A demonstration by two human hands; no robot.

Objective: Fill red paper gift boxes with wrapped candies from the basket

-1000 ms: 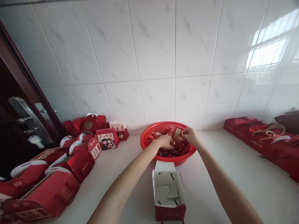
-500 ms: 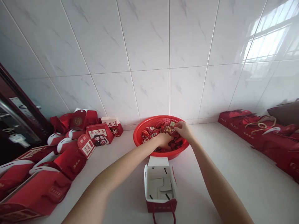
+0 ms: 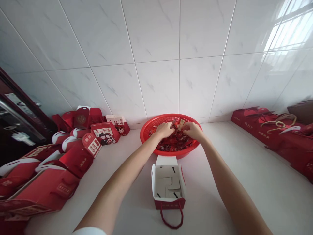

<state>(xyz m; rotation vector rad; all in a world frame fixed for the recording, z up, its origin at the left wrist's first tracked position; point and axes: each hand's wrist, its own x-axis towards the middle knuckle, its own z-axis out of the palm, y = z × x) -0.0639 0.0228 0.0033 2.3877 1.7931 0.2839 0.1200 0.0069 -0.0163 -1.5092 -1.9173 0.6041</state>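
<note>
right grip (image 3: 192,130) pinches gold packet (image 3: 181,124); left grip (image 3: 166,129) unclear; open box (image 3: 170,204) before basket (image 3: 146,130), red boxes (image 3: 75,159) leftward

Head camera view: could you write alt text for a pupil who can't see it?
A person's left hand and right hand reach into a red basket of wrapped packets, the right at a gold-coloured wrapper. Nearer stands an open box with a red cord handle. Red boxes sit on the white counter at both sides.

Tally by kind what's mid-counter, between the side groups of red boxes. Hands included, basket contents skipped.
Hands: 2 (left hand, right hand)
Red basket: 1
Open box: 1
Total: 4
</note>
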